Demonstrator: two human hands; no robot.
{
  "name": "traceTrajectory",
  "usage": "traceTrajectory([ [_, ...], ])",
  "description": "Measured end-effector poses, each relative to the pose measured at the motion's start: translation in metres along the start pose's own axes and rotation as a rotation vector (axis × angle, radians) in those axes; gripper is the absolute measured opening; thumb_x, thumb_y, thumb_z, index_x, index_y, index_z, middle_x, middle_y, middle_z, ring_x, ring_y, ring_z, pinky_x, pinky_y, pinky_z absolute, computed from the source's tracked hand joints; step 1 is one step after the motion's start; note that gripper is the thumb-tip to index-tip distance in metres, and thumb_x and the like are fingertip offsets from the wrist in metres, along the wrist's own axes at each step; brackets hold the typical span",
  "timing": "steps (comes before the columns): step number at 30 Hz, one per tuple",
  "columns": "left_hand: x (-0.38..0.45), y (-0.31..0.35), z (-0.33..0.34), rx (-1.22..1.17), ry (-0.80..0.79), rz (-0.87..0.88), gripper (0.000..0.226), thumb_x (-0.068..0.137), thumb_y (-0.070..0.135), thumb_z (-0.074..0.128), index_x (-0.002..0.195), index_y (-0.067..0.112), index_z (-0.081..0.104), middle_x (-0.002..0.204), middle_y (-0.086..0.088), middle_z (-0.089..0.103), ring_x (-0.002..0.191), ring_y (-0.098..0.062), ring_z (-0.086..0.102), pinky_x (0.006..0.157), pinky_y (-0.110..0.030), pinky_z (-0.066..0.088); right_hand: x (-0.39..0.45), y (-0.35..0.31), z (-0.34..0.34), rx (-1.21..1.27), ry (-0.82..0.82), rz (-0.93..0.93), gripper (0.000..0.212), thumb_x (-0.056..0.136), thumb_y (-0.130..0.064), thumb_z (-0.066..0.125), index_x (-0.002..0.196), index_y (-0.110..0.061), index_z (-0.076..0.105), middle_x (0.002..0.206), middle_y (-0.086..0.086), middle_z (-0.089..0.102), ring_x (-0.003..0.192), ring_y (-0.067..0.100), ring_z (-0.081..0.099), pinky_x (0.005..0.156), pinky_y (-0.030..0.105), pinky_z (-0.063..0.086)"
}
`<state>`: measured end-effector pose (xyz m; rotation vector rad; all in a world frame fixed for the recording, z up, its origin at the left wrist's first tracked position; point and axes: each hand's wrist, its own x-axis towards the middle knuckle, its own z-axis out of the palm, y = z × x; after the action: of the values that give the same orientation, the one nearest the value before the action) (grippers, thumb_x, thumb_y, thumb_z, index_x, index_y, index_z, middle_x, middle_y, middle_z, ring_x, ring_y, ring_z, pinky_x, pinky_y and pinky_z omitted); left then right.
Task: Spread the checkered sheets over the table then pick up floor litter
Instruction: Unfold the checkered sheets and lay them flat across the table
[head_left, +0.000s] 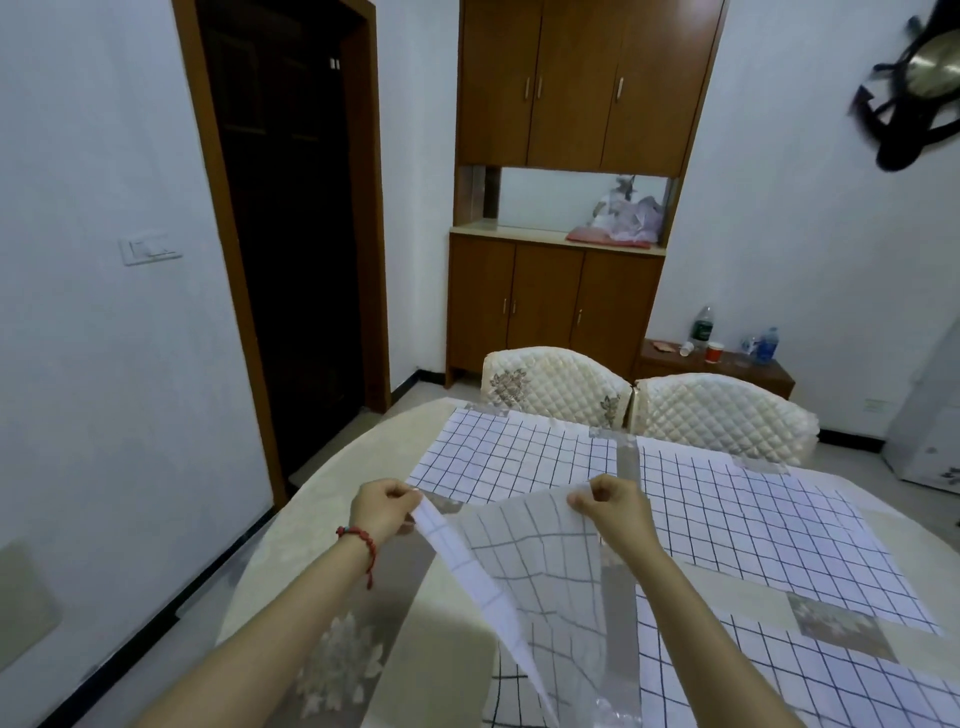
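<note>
A white checkered sheet (524, 561) hangs lifted above the near left part of the round table (363, 467). My left hand (382, 506) pinches its upper left corner. My right hand (613, 506) pinches its upper right corner. The sheet sags between them, its left edge folded over. Three other checkered sheets lie flat on the table: one at the far middle (514, 452), one on the right (769, 530), one at the near right (810, 680). No floor litter is visible.
Two quilted white chairs (556, 382) (722, 413) stand at the table's far edge. Behind them is a wooden cabinet (556, 301). A low side table with bottles and cups (727, 356) sits at the right wall. A dark doorway (291, 234) opens at left.
</note>
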<state>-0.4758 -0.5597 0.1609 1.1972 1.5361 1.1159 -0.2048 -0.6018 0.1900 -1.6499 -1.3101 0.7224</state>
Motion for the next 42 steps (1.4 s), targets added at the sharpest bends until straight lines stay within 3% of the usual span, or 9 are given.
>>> traceTrajectory([
  [4,0.059,0.014,-0.017,0.072,0.029,0.034,0.019,0.083,0.005,0.06,0.065,0.009,0.062,0.077,-0.014,0.063,0.062,-0.022,0.058,0.045,-0.019,0.052,0.042,-0.012,-0.005,-0.016,0.162,0.036,0.018,0.079,-0.011,0.066,0.072,0.005,0.062,0.068,0.012,0.058,0.069,0.02,0.049,0.055,0.028,0.031],
  [8,0.111,0.039,-0.033,0.089,0.041,0.117,0.012,0.083,0.007,0.06,0.073,0.007,0.064,0.081,-0.015,0.064,0.067,-0.021,0.059,0.047,-0.021,0.051,0.079,-0.026,-0.015,-0.044,0.305,0.041,0.034,0.08,-0.015,0.065,0.052,-0.016,0.047,0.055,-0.002,0.046,0.058,0.015,0.044,0.049,0.026,0.028],
  [14,0.157,0.062,-0.053,0.164,0.14,0.317,0.007,0.081,0.016,0.063,0.081,0.012,0.068,0.079,-0.012,0.067,0.067,-0.016,0.06,0.062,-0.022,0.049,0.094,-0.032,-0.035,0.016,0.479,-0.027,0.031,0.08,-0.021,0.066,0.056,-0.02,0.047,0.058,-0.005,0.045,0.057,0.01,0.041,0.052,0.025,0.032],
  [20,0.159,0.045,-0.078,0.304,0.041,0.495,0.004,0.082,0.015,0.065,0.08,0.019,0.067,0.079,-0.002,0.065,0.075,-0.012,0.058,0.07,-0.024,0.043,0.053,-0.004,-0.045,0.099,0.516,-0.101,0.024,0.08,-0.011,0.067,0.065,-0.029,0.06,0.07,-0.009,0.061,0.068,0.005,0.056,0.062,0.02,0.043],
  [24,0.142,0.02,-0.087,0.398,0.053,0.546,0.004,0.081,0.011,0.065,0.081,0.01,0.069,0.08,-0.004,0.066,0.077,-0.015,0.058,0.061,-0.001,0.04,0.023,0.027,-0.042,0.14,0.543,-0.037,0.019,0.08,-0.01,0.067,0.069,-0.024,0.062,0.072,-0.006,0.062,0.071,0.01,0.056,0.065,0.018,0.044],
  [27,0.125,-0.004,-0.095,0.456,0.058,0.544,0.009,0.081,0.008,0.065,0.086,0.004,0.071,0.083,-0.008,0.068,0.078,-0.015,0.059,0.062,-0.003,0.041,-0.001,0.049,-0.034,0.146,0.553,0.002,0.018,0.079,-0.009,0.068,0.069,-0.023,0.063,0.072,-0.007,0.063,0.072,0.009,0.057,0.062,0.008,0.045],
  [31,0.099,-0.04,-0.104,0.451,0.078,0.475,0.009,0.077,0.0,0.066,0.083,0.004,0.072,0.084,-0.007,0.067,0.072,0.011,0.055,0.063,0.005,0.036,-0.035,0.083,-0.019,0.143,0.528,0.09,0.015,0.079,-0.006,0.067,0.074,-0.019,0.065,0.079,-0.001,0.066,0.078,0.014,0.06,0.064,0.006,0.046],
  [36,0.067,-0.093,-0.109,0.504,0.013,0.402,0.011,0.077,-0.002,0.065,0.078,0.007,0.071,0.087,-0.01,0.07,0.083,-0.022,0.058,0.069,-0.021,0.044,-0.072,0.12,0.011,0.113,0.444,0.211,0.014,0.079,-0.003,0.067,0.074,-0.016,0.066,0.081,0.0,0.066,0.083,0.019,0.059,0.069,0.023,0.045],
  [42,0.045,-0.147,-0.114,0.624,-0.045,0.299,0.01,0.077,-0.001,0.066,0.078,0.008,0.071,0.09,-0.012,0.069,0.089,-0.029,0.061,0.069,-0.035,0.05,-0.099,0.148,0.031,0.046,0.338,0.307,0.016,0.079,0.005,0.063,0.083,-0.01,0.067,0.091,0.006,0.065,0.089,0.019,0.057,0.079,0.029,0.041],
])
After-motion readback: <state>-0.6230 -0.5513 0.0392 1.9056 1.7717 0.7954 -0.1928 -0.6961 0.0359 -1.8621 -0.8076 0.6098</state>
